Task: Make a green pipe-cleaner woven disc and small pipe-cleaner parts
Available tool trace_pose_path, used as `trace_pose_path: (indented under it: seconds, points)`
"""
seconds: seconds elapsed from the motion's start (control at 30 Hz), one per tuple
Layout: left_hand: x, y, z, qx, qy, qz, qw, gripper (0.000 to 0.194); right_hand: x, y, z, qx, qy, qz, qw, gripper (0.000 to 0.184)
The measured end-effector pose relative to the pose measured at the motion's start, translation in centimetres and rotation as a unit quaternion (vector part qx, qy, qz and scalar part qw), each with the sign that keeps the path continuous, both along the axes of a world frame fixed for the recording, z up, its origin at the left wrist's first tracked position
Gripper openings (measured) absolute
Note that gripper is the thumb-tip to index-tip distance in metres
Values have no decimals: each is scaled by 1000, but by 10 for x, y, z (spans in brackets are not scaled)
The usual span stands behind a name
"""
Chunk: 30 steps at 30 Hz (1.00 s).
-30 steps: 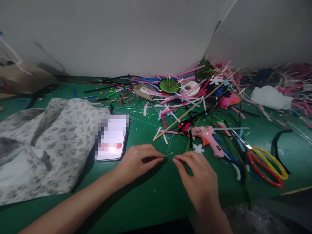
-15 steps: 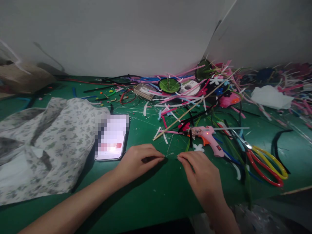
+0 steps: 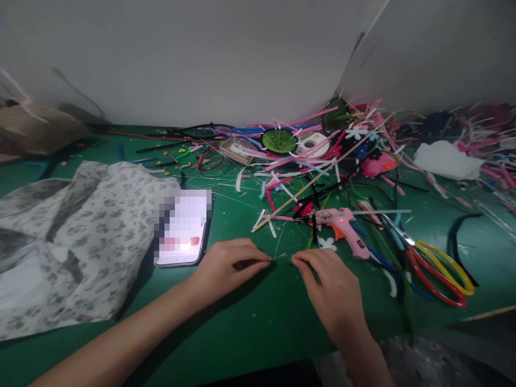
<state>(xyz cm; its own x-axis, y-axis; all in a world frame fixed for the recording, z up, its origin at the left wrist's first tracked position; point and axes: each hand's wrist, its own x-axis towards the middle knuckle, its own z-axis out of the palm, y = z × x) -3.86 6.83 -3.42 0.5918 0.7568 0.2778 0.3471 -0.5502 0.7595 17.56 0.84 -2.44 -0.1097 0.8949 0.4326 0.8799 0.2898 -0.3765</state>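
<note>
Low over the green tabletop [image 3: 250,333], my left hand [image 3: 231,266] is closed in a pinch, thumb against fingertips, just right of a lit smartphone [image 3: 183,236]. Facing it across a small gap, my right hand [image 3: 332,285] pinches too. A very faint, thin strand seems to show between the fingertips; what either hand holds is too fine to make out. Beyond my right hand lie a white felt-like flower [image 3: 328,244] and a pink glue gun [image 3: 342,223] with its small light glowing. Scissors [image 3: 437,263] with one red and one yellow handle rest farther right.
Crumpled floral cloth [image 3: 105,231] covers the left side. A wooden stick [image 3: 306,188] slants over a tangle of pink, white and black fuzzy stems at the back. Among them are a green dish [image 3: 279,141], a white spool [image 3: 314,145] and white tissue [image 3: 447,160].
Both hands stay pinched in nearly the same place; the right fingertips sit very slightly further left. The whole view has shifted a little. Nothing else has visibly moved.
</note>
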Motion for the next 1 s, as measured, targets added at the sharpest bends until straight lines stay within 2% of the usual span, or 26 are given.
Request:
trace_pose_path:
  seconds: [0.1, 0.27, 0.4, 0.5, 0.73, 0.93, 1.0]
  points:
    - [0, 0, -1, 2, 0, -3, 1000, 14, 1, -1, 0, 7, 8, -1, 1000, 14]
    - [0, 1, -2, 3, -1, -5, 1000, 14, 0, -10, -2, 67, 37, -17, 997, 7]
    - [0, 1, -2, -3, -3, 0, 1000, 14, -3, -17, -8, 5, 13, -34, 999, 7]
    - [1, 1, -2, -5, -4, 2, 1000, 14, -5, -16, -13, -39, -16, -41, 998, 13]
    - [1, -1, -1, -14, -6, 2, 1000, 13, -8, -19, -16, -47, -71, -48, 995, 27]
    - [0, 0, -2, -7, -5, 0, 1000, 13, 9, -36, -3, -33, -65, -23, 997, 17]
    - [0, 0, -3, -8, -9, -2, 1000, 13, 14, -40, 0, -42, -68, -7, 997, 20]
